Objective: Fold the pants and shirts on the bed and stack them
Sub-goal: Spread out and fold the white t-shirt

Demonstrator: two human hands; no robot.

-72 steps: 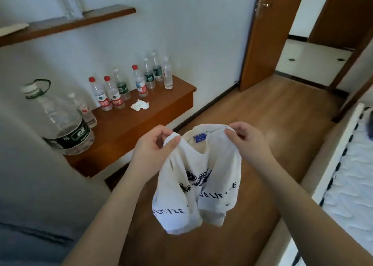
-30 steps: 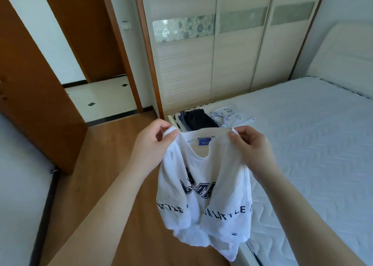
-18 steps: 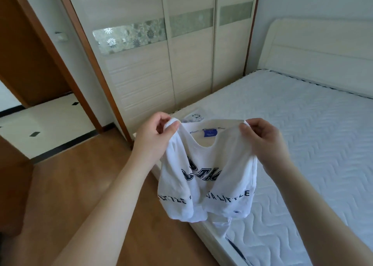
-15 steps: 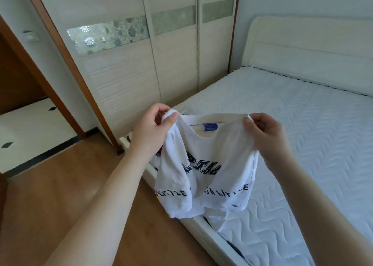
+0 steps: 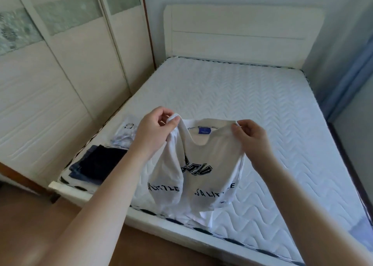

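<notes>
White printed shirt [image 5: 203, 165] hangs by its shoulders over the near edge of the bed [image 5: 252, 96], left hand [image 5: 155, 132] and right hand [image 5: 250, 138] each pinching a shoulder. The person has turned from the doorway side to face the mattress, so laying it flat looks next. Left of the shirt lie dark folded pants [image 5: 96, 165] and a pale folded garment [image 5: 126, 134]; neither blocks the spot.

Two bare forearms reach in from the bottom edge, ending in the left hand [image 5: 154, 131] and right hand [image 5: 251, 139] (no sleeve, watch, ring or glove shows anywhere); fingernails short and unpainted.
</notes>
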